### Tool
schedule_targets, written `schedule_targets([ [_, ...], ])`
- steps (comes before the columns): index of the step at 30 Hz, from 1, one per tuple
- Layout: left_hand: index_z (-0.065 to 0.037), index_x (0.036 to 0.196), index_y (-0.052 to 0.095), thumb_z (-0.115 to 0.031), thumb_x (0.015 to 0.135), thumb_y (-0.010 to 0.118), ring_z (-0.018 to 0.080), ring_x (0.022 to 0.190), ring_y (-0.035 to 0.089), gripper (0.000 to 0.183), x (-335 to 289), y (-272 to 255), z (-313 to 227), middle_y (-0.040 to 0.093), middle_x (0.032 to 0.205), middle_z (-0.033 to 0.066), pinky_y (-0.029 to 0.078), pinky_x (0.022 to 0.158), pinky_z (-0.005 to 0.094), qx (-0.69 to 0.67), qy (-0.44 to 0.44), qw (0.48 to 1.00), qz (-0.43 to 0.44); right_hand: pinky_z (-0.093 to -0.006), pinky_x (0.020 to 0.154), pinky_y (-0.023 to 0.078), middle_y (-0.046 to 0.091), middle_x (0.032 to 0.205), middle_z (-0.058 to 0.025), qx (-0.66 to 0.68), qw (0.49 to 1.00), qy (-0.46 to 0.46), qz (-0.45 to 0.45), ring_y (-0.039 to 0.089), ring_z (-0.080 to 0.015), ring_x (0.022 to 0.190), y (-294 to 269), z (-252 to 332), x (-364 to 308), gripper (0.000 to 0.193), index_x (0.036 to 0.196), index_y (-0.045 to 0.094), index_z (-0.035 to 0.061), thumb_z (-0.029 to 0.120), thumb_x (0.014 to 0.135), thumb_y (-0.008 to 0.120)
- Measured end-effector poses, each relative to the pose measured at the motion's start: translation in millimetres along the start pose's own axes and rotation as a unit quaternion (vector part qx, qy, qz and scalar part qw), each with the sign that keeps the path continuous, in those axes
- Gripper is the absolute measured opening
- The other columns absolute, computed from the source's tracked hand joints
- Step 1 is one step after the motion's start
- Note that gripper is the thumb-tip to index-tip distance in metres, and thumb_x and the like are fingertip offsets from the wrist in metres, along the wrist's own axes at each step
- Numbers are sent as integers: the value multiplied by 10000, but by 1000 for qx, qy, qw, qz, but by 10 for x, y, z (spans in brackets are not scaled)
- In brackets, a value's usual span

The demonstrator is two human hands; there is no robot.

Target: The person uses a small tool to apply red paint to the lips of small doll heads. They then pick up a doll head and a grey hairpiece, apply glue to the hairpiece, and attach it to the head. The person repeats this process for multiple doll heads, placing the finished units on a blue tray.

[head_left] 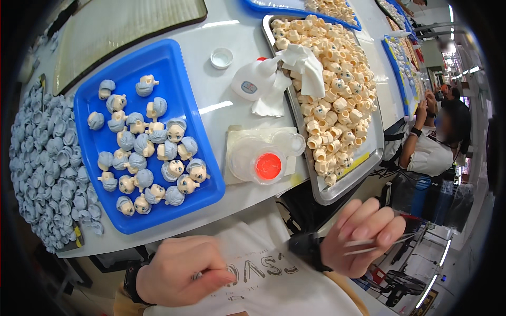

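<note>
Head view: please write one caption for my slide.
Right hand holding tweezers, left hand curled, near a blue tray of doll heads and a metal tray.

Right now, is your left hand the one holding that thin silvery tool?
No, the thin silvery tool is held in the right hand, above the dark wristband side of the picture's right half.

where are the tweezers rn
In the head view, the tweezers are at the lower right, held in the right hand, below the near end of the metal tray.
</note>
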State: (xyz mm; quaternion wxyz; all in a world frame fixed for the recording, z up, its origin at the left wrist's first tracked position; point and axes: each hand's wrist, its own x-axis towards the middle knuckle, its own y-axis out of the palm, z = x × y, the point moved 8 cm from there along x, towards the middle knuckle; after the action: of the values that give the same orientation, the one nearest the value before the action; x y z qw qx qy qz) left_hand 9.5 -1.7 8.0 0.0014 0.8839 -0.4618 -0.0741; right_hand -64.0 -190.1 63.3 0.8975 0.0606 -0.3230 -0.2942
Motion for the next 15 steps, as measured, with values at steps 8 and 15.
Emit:
schedule_targets([
  [8,-18,588,547,-136,729,714,277,475,500,249,-1348,-475,668,495,510,103,353,449,349,282,-239,915,-161,-319,697,444,621,857,-175,-128,965,172,148,559,-212,757,-72,-288,-247,157,927,544,-39,16,780,532],
  [15,39,1048,615,-5,821,606,262,842,609,232,-1969,-526,296,602,837,128,468,720,362,259,-204,912,-243,-207,503,381,557,698,-54,-180,932,242,199,492,-67,567,66,-471,-357,232,1024,542,-56,-35,803,476],
])
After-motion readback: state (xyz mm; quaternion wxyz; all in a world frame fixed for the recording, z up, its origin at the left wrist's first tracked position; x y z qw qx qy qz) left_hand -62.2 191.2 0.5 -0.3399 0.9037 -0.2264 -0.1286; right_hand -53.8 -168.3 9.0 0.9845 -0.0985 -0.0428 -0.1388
